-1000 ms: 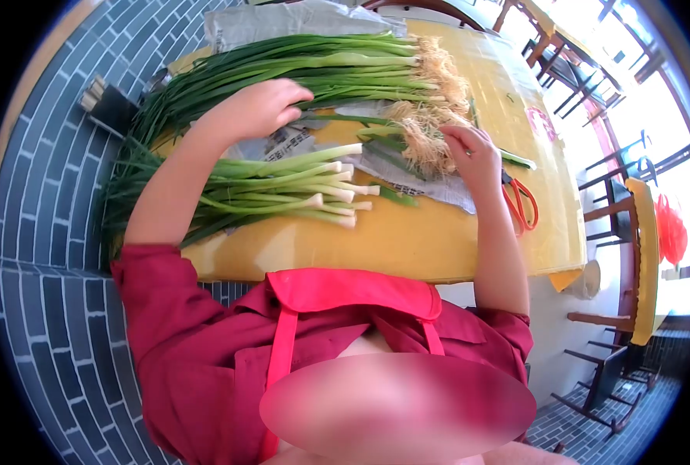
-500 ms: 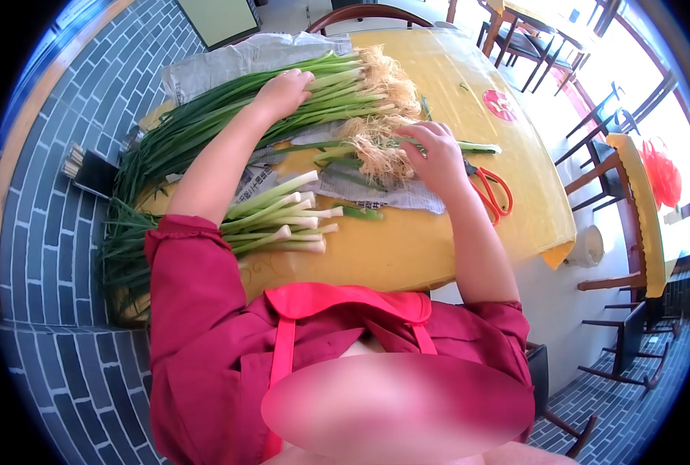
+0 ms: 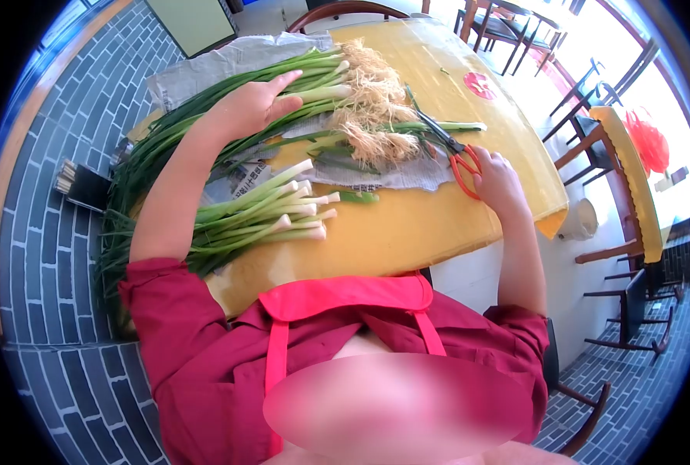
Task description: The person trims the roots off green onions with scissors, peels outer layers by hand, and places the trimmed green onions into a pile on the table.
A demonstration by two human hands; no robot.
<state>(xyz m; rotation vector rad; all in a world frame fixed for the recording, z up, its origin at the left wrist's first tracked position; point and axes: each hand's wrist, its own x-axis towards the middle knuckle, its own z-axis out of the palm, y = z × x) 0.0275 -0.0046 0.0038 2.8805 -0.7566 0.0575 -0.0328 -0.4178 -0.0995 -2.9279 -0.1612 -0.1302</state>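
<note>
Since the earlier frame, right hand [image 3: 500, 178] has shifted from the roots [image 3: 376, 81] to the scissors [image 3: 456, 147], right of centre. Fingers curled, touching the orange handles; firmness of grip cannot be told. Left hand [image 3: 248, 108] spread, forefinger extended, over the rooted green onions [image 3: 321, 76], upper left. Rootless bunch [image 3: 256, 211] below it on the table [image 3: 391, 232]. Blades point toward the roots.

A black holder [image 3: 89, 188] stands by a brick wall [image 3: 39, 260], well apart from a red bag [image 3: 648, 141].
</note>
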